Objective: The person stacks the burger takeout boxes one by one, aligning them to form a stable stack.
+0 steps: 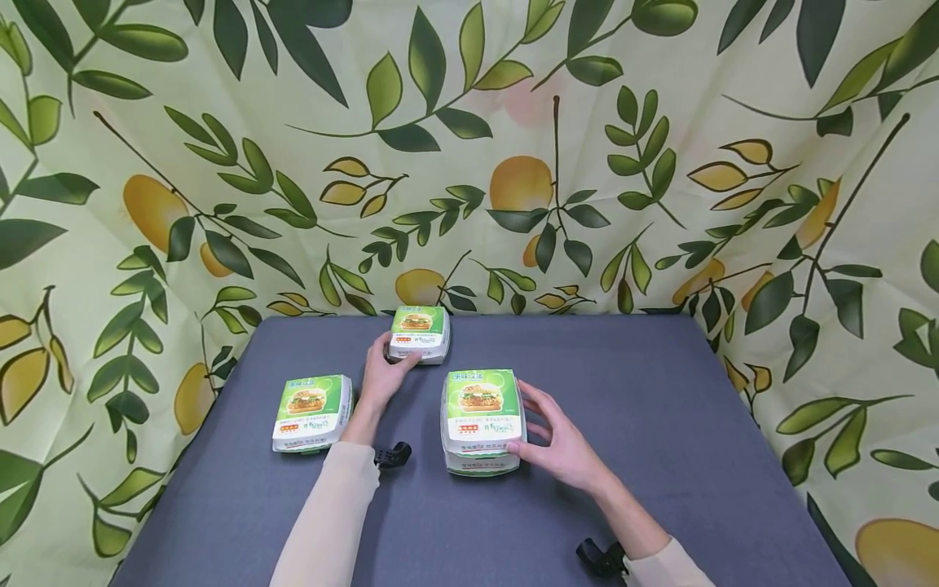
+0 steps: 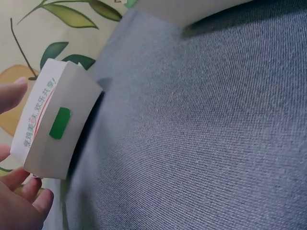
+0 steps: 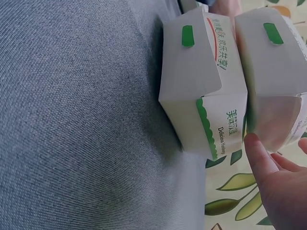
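While the left hand (image 1: 383, 377) curves round the left side of the far box (image 1: 421, 330) in the head view, the right hand (image 1: 563, 447) lies spread against the right side of an upper box (image 1: 484, 403) stacked on a lower box (image 1: 480, 464); a third box (image 1: 311, 412) sits left on the bench (image 1: 623, 391). From the left wrist, fingers meet the far box's corner; I cannot tell whether they grasp it, and a loose hold could let it slip if lifted. From the right wrist, loose, unclenched fingers touch near the stack's seam, where an uneven push might slide the upper box off.
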A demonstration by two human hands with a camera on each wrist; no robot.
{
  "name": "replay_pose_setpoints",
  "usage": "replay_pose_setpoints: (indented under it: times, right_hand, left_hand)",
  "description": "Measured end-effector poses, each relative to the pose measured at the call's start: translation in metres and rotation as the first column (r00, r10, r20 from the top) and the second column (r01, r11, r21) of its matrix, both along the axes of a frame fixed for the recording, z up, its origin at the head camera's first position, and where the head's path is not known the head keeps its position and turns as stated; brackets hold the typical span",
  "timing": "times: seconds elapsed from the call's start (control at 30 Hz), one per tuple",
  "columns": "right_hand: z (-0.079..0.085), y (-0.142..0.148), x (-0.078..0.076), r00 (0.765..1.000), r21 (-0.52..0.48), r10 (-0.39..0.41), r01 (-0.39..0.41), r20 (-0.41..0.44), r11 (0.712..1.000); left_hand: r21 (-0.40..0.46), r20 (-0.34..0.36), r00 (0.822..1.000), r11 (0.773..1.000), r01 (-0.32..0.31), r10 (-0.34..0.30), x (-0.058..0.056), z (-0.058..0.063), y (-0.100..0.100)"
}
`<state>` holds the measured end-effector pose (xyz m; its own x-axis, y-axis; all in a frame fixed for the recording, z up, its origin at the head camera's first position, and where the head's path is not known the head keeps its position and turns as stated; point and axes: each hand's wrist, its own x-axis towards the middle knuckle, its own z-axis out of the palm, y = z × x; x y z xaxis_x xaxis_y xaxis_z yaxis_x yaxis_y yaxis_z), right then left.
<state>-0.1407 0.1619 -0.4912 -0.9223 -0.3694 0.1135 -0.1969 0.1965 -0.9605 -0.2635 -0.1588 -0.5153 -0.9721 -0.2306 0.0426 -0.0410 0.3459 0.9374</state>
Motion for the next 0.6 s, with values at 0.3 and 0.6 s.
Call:
replay_pose_setpoints:
  times: [0.3,0.6]
  right_hand:
    - [-0.0018,-0.0013,0.0008,1.000,0.012,-0.001,0.001,0.000,1.000]
    - [0.0000,-0.0029,0.0011,1.000,0.012,0.000,0.000,0.011,1.000]
  left_hand:
    - [0.003,0.022,0.999,0.999,0.039,-0.039,-0.0048,-0.0077,-0.0024]
    - [-0.022,0.036,0.999,0.999,0.034,-0.033,-0.0069,-0.0092,-0.0003]
